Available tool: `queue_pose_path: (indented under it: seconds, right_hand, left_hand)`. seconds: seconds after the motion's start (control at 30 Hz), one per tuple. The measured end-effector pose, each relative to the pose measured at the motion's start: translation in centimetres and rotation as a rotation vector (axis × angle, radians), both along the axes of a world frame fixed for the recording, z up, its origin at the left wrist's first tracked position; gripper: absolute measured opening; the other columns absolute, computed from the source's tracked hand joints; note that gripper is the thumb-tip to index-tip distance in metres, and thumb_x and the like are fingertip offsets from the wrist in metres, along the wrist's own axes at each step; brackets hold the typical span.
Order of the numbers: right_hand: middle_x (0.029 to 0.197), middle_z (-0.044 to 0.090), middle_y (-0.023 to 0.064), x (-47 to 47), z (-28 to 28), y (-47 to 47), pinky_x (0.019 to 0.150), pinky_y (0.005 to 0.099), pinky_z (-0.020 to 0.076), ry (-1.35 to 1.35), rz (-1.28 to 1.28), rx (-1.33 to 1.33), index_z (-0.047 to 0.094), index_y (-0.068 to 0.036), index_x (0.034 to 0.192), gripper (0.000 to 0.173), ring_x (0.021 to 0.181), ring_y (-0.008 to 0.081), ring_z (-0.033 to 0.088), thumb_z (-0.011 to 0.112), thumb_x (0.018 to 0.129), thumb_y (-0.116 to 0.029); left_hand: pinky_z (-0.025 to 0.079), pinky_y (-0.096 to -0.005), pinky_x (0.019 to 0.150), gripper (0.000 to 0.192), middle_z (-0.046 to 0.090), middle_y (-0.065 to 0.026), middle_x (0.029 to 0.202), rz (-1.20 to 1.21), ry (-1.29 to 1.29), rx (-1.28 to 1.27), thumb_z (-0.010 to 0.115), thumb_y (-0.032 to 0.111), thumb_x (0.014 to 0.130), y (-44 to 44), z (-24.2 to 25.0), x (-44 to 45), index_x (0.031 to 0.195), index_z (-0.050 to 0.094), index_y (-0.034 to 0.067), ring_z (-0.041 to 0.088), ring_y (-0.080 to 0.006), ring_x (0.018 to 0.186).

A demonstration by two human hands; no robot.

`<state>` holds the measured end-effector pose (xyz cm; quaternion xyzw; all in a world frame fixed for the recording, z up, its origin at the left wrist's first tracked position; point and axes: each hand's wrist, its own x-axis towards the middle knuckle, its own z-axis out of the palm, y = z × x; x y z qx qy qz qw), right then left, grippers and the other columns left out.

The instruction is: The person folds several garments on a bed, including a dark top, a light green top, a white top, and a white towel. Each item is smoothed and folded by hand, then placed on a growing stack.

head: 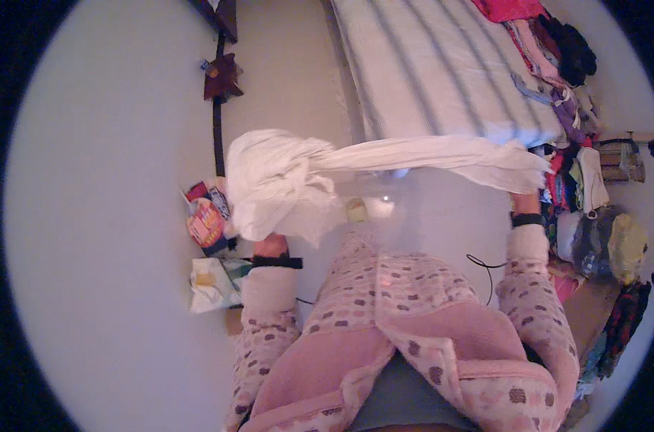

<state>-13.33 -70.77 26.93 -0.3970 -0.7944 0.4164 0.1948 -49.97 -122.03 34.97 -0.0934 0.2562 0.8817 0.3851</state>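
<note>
A white cloth [413, 154] is stretched across in front of me, bunched wide at its left end and narrow and twisted towards the right. My left hand [271, 245] is at the lower edge of the bunched end; the cloth covers its fingers. At the other end, my right hand [525, 202] is under the cloth, its fingers hidden as well. A dark band is around each wrist. Pink spotted sleeves cover both arms.
A bed with a striped cover [440, 70] stands ahead. Clothes [561, 178] are piled along the right, beside filled bags [626, 248]. Packets [205, 224] and a white bag [211, 286] lie at left. A thin black cable [489, 270] runs over the floor.
</note>
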Motion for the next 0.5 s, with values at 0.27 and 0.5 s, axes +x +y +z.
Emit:
queue_pose_path:
  seconds: [0.27, 0.5]
  right_hand:
    - [0.129, 0.052, 0.0101, 6.2, 8.4, 4.0, 0.098, 0.0342, 0.0403, -0.008, -0.383, -0.278, 0.049, -0.006, 0.126, 0.041, 0.117, 0.0237, 0.050, 0.055, 0.087, -0.017]
    - [0.128, 0.054, 0.0106, -5.7, 14.3, 1.0, 0.092, 0.0330, 0.0441, -0.221, -0.112, 0.382, 0.043, -0.007, 0.134, 0.058, 0.116, 0.0220, 0.051, 0.058, 0.078, -0.001]
  left_hand:
    - [0.040, -0.0418, 0.099, 0.047, 0.051, -0.0124, 0.130, -0.337, 0.085, 0.017, 0.046, 0.034, 0.094, 11.6, 0.4, -7.5, 0.130, 0.045, 0.005, 0.050, -0.0278, 0.116]
    - [0.041, -0.0408, 0.098, 0.046, 0.052, -0.0130, 0.128, -0.644, 0.450, 0.001, 0.045, 0.033, 0.094, 22.7, 4.3, -6.1, 0.130, 0.045, 0.004, 0.052, -0.0274, 0.114]
